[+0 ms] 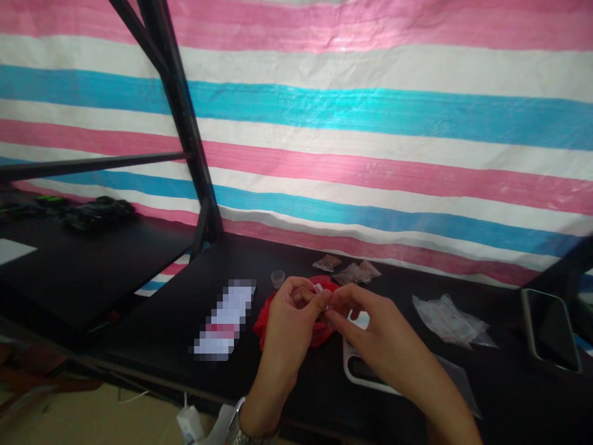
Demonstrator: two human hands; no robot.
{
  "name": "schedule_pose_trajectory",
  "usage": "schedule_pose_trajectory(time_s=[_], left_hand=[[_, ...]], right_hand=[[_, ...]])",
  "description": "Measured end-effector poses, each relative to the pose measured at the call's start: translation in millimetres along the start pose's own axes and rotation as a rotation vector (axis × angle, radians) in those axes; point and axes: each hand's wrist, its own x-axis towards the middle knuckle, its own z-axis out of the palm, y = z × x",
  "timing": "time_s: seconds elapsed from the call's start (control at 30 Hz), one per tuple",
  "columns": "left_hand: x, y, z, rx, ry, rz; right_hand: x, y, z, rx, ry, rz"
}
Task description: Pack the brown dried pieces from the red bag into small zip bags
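My left hand (294, 312) is closed in a pinch on a small white-and-pink piece (319, 288), too small to name. My right hand (373, 318) meets it from the right, thumb and forefinger brought together at the same spot; what they grip is hard to make out. Below and behind the fingers lies a crumpled red plastic bag (263, 321), partly covered by my left hand. A white scale (348, 366) with a dark display sits under my right hand, which hides much of it.
A small clear cup (278, 279) and little zip bags with brown contents (352, 274) lie at the back. Clear plastic bags (449, 318) and a phone (551, 330) are on the right. A blurred-out paper (227, 318) lies left, near a black metal post (185, 123).
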Motion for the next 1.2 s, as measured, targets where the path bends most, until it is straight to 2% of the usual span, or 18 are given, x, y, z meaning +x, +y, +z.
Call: schedule_pose_trajectory(time_s=[0.23, 0.43, 0.8, 0.97, 1.1, 1.2], left_hand=[[-2.9, 3.2, -7.2, 0.035, -0.086, -0.014], [-3.3, 4.9, -14.1, 0.004, -0.056, -0.110], [-3.8, 6.0, -26.6, 0.119, -0.062, -0.011], [-5.2, 0.4, -31.8, 0.148, -0.142, 0.010], [-7.1, -4.8, -31.2, 0.205, -0.088, 0.085], [-7.1, -2.0, -33.5, 0.230, -0.064, 0.074]], right_hand=[[3.9, 2.2, 6.7, 0.084, 0.058, 0.061], [2.6, 0.9, 11.8, 0.103, 0.045, 0.060], [10.7, 5.7, 18.0, 0.182, -0.003, 0.097], [14.4, 10.0, 26.7, 0.220, 0.040, 0.077], [16.7, 6.1, 39.9, 0.091, 0.110, -0.019], [17.2, 0.5, 49.5, -0.061, 0.155, -0.071]])
